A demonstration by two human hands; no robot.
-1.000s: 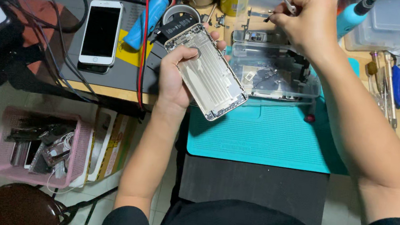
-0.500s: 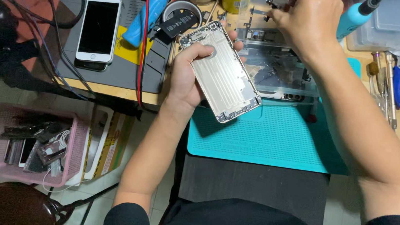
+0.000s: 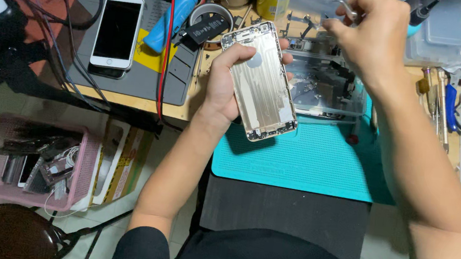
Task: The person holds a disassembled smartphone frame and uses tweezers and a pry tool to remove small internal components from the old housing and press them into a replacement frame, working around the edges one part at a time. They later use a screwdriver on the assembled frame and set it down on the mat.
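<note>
My left hand [image 3: 225,84] grips a bare silver phone housing [image 3: 260,83], inner side up, tilted over the left edge of a teal work mat [image 3: 306,165]. My right hand [image 3: 366,38] is raised over clear plastic parts boxes [image 3: 329,94] at the back of the desk. Its fingers pinch a small metal tool, probably tweezers [image 3: 348,8], whose tip points into the upper box.
A white phone [image 3: 116,29] lies on a grey mat [image 3: 151,77] at the left, with a blue tool [image 3: 170,19], tape rolls and red and black cables. Pliers and screwdrivers [image 3: 447,105] lie at the right. On the floor stand a pink basket [image 3: 35,164] of parts and a brown stool [image 3: 12,235].
My left hand has tilted the housing and brought it slightly nearer to me. My right hand has stayed over the clear boxes, shifting a little with the small tool.
</note>
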